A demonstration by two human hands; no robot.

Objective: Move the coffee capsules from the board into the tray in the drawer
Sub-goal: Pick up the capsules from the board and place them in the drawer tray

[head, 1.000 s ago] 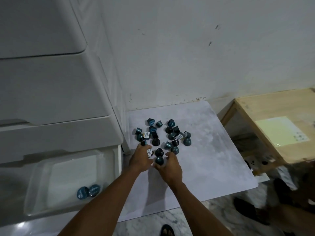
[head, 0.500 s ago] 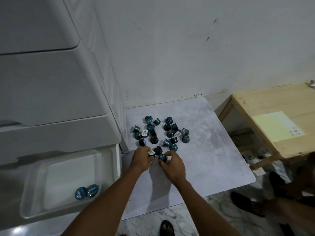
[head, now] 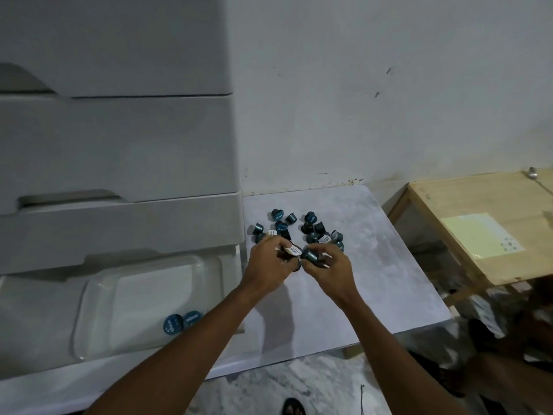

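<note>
Capsules point(head: 299, 229): two lay in tray point(head: 98, 295), left of my left hand point(head: 269, 265); most remained beyond my fingers. Each hand, right hand point(head: 326, 268) included, pinched one capsule.

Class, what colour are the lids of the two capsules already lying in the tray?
Blue with pale lettering, on the two capsules in the head view.

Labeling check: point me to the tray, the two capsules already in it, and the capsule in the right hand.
tray point(head: 89, 295): head view, clear left rim.
two capsules in tray point(head: 182, 322): head view, where their blue lids meet.
capsule in right hand point(head: 309, 255): head view, teal side wall.
</note>
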